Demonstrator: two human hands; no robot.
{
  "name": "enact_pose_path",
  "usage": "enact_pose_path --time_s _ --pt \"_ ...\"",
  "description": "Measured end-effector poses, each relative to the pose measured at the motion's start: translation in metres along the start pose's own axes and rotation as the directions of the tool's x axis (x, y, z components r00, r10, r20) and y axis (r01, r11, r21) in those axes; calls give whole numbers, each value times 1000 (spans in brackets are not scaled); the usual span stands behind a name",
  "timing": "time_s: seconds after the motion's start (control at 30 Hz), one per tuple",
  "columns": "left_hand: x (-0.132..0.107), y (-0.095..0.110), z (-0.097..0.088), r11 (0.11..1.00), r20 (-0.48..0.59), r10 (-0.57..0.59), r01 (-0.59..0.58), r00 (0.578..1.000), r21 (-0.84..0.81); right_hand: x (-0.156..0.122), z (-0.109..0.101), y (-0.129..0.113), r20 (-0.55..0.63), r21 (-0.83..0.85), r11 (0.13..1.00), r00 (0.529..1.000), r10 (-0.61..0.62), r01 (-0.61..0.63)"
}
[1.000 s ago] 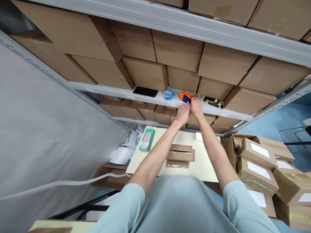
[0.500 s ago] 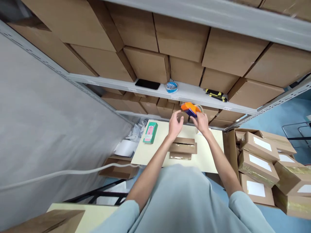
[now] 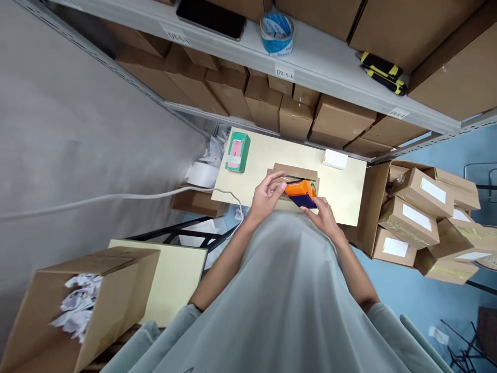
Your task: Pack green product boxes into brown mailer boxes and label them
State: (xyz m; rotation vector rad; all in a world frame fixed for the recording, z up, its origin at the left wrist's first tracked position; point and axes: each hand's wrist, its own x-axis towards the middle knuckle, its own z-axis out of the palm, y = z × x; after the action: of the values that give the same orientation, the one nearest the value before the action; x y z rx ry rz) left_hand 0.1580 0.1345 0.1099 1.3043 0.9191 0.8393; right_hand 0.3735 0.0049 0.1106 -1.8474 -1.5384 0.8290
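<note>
An orange and dark-purple tape dispenser [image 3: 301,194] is held low over the cream table, close to my body. My right hand [image 3: 323,215] grips its right end, thumb below and fingers behind. My left hand [image 3: 267,197] closes thumb and fingers at its left end; whether a strip of tape is pinched there is too small to tell. Behind the dispenser lies a small cardboard box [image 3: 295,171] with clear tape on it, partly hidden by my hands. A green box with a pink front [image 3: 237,152] stands at the table's left, and a small white box [image 3: 335,159] at the right.
Above the table, a shelf [image 3: 326,67] bears a phone [image 3: 212,18], a blue tape roll [image 3: 277,34] and black-yellow cutters [image 3: 382,72]. Packed cartons [image 3: 417,217] pile up at the right. At lower left, an open carton [image 3: 120,295] holds crumpled paper. A white cable [image 3: 155,196] crosses from the left.
The tape dispenser has come down from in front of the shelf towards my body. My left hand, apart from it before, now touches its left end. My view has tilted down.
</note>
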Motion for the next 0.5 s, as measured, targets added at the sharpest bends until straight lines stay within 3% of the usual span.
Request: enact_pose_path --time_s 0.17,0.3,0.5 --pt "-9 15 -2 1000 42 9 -10 999 29 0 7 -6 60 30 996 995 80 -82" --pt "-15 24 0 999 95 -8 4 995 46 -3 17 -14 61 170 972 986 154 -162" --pt "-24 42 2 1000 105 6 -8 995 20 -9 16 -23 23 262 952 987 158 -158"
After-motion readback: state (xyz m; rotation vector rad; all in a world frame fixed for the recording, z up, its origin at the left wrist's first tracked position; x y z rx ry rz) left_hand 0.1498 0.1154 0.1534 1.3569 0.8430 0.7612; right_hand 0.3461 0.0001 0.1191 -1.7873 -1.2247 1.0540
